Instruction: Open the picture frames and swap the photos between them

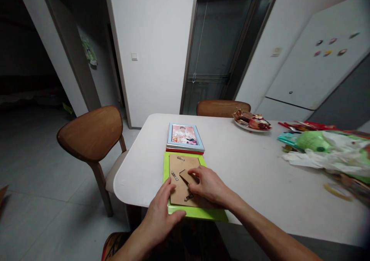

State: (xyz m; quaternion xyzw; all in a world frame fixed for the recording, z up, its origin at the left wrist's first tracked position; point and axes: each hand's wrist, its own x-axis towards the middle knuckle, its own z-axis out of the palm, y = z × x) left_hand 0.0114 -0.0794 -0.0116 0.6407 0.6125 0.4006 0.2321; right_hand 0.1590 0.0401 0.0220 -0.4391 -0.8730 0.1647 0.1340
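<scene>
A picture frame with a lime-green border lies face down at the table's near edge, its brown backing board upward. Small metal clips sit on the board. My right hand is closed on the brown easel stand flap, which is lifted slightly from the backing; its thumb tip is partly hidden. At the near left corner of the frame, my left hand rests with thumb and fingers spread, touching the border and board edge.
Just beyond lies a stack of frames, topped by a light blue one with a pink picture. A plate of food sits farther back. Plastic bags and a tape roll are at right. Wooden chairs stand around the white table.
</scene>
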